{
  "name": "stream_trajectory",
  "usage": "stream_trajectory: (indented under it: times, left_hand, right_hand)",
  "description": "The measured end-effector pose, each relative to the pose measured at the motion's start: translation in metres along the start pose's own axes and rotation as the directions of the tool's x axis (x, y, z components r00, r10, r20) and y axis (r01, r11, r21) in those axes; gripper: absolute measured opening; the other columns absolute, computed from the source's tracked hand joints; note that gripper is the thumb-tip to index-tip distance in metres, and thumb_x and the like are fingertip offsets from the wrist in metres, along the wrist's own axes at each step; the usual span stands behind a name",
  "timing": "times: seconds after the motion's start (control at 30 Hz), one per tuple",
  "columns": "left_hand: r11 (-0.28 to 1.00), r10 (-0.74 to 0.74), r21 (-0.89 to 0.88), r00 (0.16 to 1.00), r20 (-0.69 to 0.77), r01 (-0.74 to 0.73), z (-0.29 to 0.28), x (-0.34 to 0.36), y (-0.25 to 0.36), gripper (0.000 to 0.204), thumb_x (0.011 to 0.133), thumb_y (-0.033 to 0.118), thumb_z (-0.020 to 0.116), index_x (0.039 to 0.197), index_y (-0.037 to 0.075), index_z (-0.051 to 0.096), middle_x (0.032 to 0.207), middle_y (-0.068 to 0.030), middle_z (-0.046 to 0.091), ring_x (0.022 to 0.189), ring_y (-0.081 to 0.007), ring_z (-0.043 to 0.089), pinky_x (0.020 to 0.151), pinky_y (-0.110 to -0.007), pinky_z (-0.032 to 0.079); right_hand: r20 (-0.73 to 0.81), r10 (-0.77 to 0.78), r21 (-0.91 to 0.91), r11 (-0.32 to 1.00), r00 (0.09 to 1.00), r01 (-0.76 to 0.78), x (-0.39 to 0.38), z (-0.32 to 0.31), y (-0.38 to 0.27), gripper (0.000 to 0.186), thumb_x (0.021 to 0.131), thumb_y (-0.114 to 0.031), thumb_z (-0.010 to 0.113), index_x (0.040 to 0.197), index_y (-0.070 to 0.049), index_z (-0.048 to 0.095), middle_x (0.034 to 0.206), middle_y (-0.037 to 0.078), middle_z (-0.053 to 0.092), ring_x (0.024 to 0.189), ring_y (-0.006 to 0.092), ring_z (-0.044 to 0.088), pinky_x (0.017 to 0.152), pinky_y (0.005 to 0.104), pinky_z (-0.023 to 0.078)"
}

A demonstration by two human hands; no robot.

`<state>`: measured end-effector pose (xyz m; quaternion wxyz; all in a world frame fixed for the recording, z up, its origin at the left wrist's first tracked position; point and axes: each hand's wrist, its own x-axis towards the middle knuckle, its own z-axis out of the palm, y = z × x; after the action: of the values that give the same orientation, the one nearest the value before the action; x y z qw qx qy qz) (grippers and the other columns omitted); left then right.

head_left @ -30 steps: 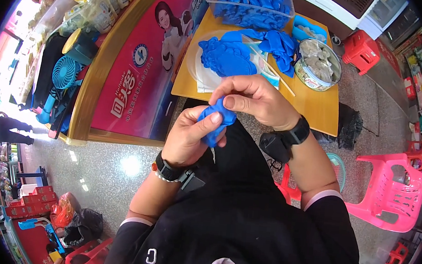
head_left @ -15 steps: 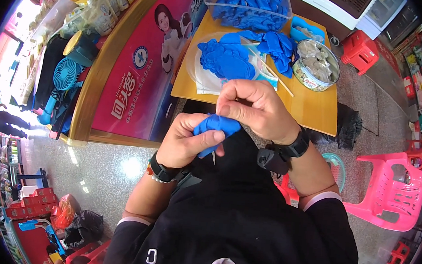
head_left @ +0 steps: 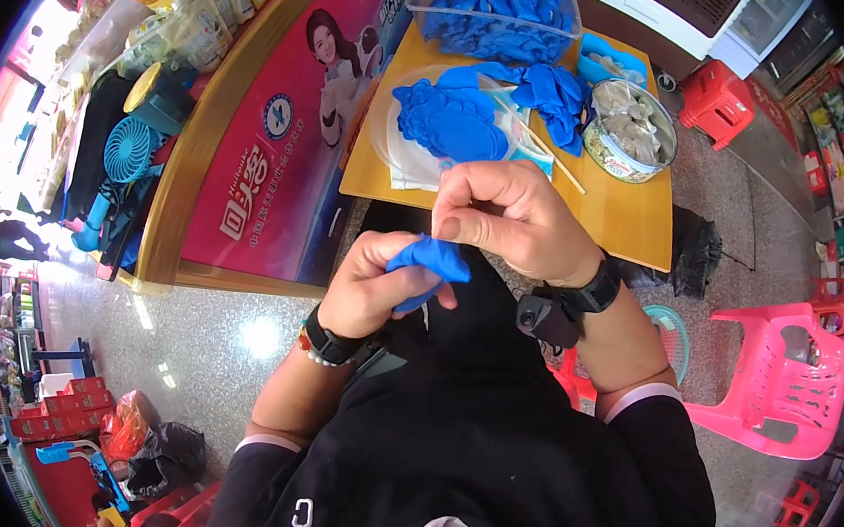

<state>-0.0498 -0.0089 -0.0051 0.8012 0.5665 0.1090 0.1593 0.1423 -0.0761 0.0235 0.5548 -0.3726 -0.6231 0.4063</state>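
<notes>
My left hand (head_left: 373, 277) is closed around a soft blue piece (head_left: 434, 260), thin and folded like cloth or rubber, with its thumb across the front. Right above it, my right hand (head_left: 506, 216) pinches thumb and forefinger together at the piece's upper edge. Whatever lies between those right fingertips is too small to make out. On the table beyond, a pile of flat blue pieces (head_left: 455, 121) rests on a pale round plate (head_left: 382, 132). More crumpled blue pieces (head_left: 557, 102) lie beside it, near a thin stick (head_left: 552, 156).
The wooden table (head_left: 636, 222) also bears a clear bin (head_left: 426, 13) of blue pieces, a small blue container (head_left: 592, 63) and a round tin (head_left: 631, 168) with greyish scraps. At left is a pink-fronted counter (head_left: 241, 147); at right, a pink plastic chair (head_left: 783, 385).
The blue piece has turned and folded over in my left hand, its free end now pointing right. My right hand stays nearly in place, still pinching above it.
</notes>
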Motion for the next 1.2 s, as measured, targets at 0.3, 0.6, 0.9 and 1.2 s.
stream_trajectory:
  times: [0.3, 0.6, 0.9, 1.2]
  left_hand:
    - [0.999, -0.032, 0.014, 0.999, 0.022, 0.032, -0.004, -0.007, -0.004, 0.018, 0.084, 0.006, 0.058, 0.096, -0.007, 0.062, 0.059, -0.0067, 0.057, 0.039, -0.008, 0.045, 0.049, -0.025, 0.049]
    - [0.997, -0.048, 0.059, 0.999, 0.009, 0.048, -0.005, -0.003, 0.001, 0.014, 0.086, 0.005, 0.059, 0.098, 0.001, 0.066, 0.078, -0.0078, 0.068, 0.046, -0.0032, 0.046, 0.044, -0.017, 0.035]
    - [1.0, -0.015, -0.017, 0.998, 0.056, 0.016, 0.001, 0.0, 0.0, 0.017, 0.087, 0.008, 0.059, 0.102, 0.001, 0.061, 0.078, -0.0067, 0.067, 0.045, -0.0036, 0.045, 0.044, -0.018, 0.036]
    - [0.994, 0.066, 0.105, 0.966, -0.251, -0.041, 0.007, -0.003, -0.007, 0.016, 0.09, 0.009, 0.057, 0.105, 0.002, 0.058, 0.076, -0.0021, 0.061, 0.05, -0.0028, 0.048, 0.048, -0.017, 0.039]
  right_hand:
    - [-0.01, 0.09, 0.071, 0.994, 0.996, -0.089, 0.004, 0.002, 0.005, 0.012, 0.088, -0.01, 0.064, 0.081, -0.001, 0.059, 0.076, 0.001, 0.06, 0.069, 0.0074, 0.052, 0.063, 0.022, 0.042]
    - [-0.013, 0.109, 0.074, 0.991, 0.994, -0.108, 0.001, -0.004, 0.002, 0.014, 0.088, -0.012, 0.064, 0.081, -0.001, 0.059, 0.075, 0.0, 0.058, 0.068, 0.0071, 0.051, 0.062, 0.0206, 0.04]
    - [0.027, 0.107, 0.088, 0.99, 0.994, -0.109, 0.007, 0.001, 0.006, 0.013, 0.09, -0.013, 0.063, 0.083, -0.002, 0.062, 0.079, 0.0, 0.061, 0.074, 0.0074, 0.054, 0.067, 0.0215, 0.042]
    - [-0.384, -0.044, -0.105, 0.994, 0.922, 0.003, -0.006, 0.019, 0.023, 0.011, 0.088, -0.009, 0.065, 0.086, -0.001, 0.059, 0.075, 0.002, 0.061, 0.07, 0.006, 0.056, 0.063, 0.0219, 0.045]
